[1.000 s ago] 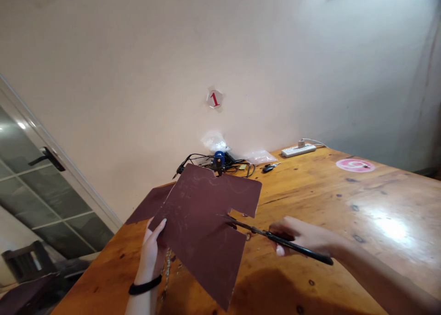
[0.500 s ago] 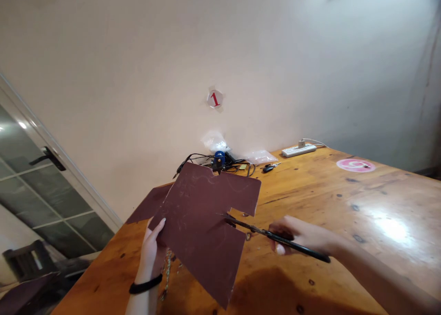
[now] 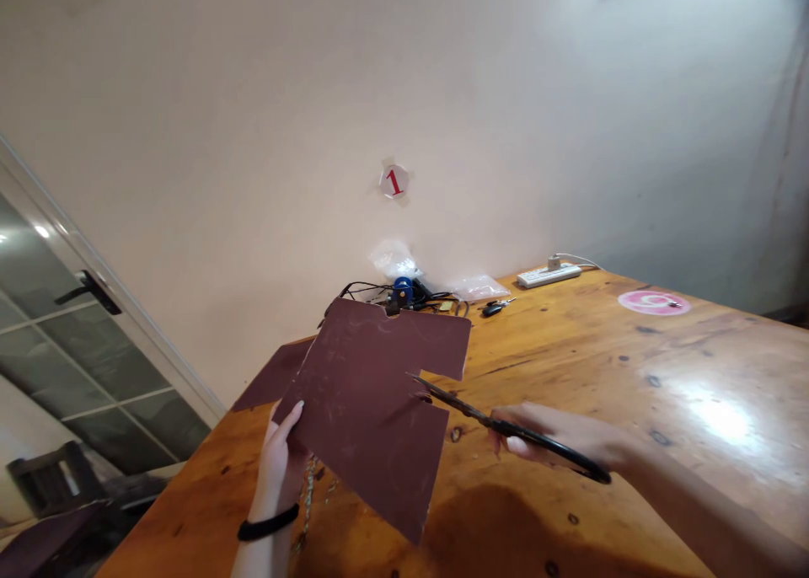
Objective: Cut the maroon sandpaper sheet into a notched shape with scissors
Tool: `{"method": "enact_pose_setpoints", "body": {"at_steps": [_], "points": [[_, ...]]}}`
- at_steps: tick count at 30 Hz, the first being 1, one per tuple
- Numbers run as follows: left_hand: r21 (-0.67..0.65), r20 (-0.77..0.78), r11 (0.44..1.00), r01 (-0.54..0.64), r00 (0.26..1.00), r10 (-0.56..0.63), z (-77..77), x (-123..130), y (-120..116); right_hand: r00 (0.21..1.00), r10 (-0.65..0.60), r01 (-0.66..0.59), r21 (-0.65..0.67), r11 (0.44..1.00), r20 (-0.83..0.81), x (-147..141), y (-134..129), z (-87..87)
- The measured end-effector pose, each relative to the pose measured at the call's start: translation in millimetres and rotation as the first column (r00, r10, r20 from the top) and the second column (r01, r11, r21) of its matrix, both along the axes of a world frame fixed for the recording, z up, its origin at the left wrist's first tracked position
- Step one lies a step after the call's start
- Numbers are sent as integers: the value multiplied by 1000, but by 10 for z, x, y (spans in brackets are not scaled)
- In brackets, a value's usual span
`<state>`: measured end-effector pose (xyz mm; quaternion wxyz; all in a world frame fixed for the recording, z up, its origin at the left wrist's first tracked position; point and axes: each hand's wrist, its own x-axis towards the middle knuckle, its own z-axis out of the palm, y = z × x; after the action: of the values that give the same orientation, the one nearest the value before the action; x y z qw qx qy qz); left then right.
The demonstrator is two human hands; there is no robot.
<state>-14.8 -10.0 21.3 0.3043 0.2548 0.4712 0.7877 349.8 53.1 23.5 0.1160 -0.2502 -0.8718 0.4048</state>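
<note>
A dark maroon sheet [image 3: 366, 384] is raised above the wooden table, with a notch cut into its right edge and a small one in its top edge. My left hand [image 3: 282, 447] grips its lower left edge, thumb on top and fingers hidden beneath. In my right hand [image 3: 534, 430] are black-handled scissors [image 3: 461, 405], whose blades reach into the right notch. One blade tip lies over the sheet at the notch's inner end. Another maroon piece [image 3: 271, 377] lies on the table behind the sheet, at the left.
Along the wall on the wooden table [image 3: 569, 342] are black cables with a blue item [image 3: 403, 291], plastic bags [image 3: 479, 288], keys [image 3: 496, 307] and a power strip [image 3: 549, 275]. A pink round sticker [image 3: 654, 302] is at the right. A chain [image 3: 308, 498] lies near my left wrist.
The sheet's right side has tilted up slightly. The scissors have turned, their blades now nearer the upper side of the notch, and my right hand has shifted slightly. My left hand keeps its hold.
</note>
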Motion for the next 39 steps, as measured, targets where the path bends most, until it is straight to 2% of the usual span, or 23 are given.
{"method": "enact_pose_setpoints", "body": {"at_steps": [3, 8, 20, 27, 33, 39], "points": [[-8, 4, 1000, -16, 1000, 16, -6, 5, 0, 1000, -18, 20, -77, 997, 23, -17, -13, 34], [2, -6, 1000, -30, 1000, 30, -13, 7, 8, 999, -21, 25, -119, 993, 32, -27, -23, 32], [7, -34, 1000, -17, 999, 17, -32, 1, 12, 999, -23, 26, -112, 993, 30, -54, -22, 37], [-1, -36, 999, -35, 999, 35, -30, -9, 16, 1000, -3, 3, -125, 992, -6, -49, 44, -91], [-8, -33, 999, -43, 999, 43, -36, -27, 21, 999, 24, -31, -146, 989, -48, -54, 28, -75], [-8, -64, 1000, -28, 998, 28, 11, 31, 2, 999, -26, 22, -112, 993, -32, -75, 63, -158]]}}
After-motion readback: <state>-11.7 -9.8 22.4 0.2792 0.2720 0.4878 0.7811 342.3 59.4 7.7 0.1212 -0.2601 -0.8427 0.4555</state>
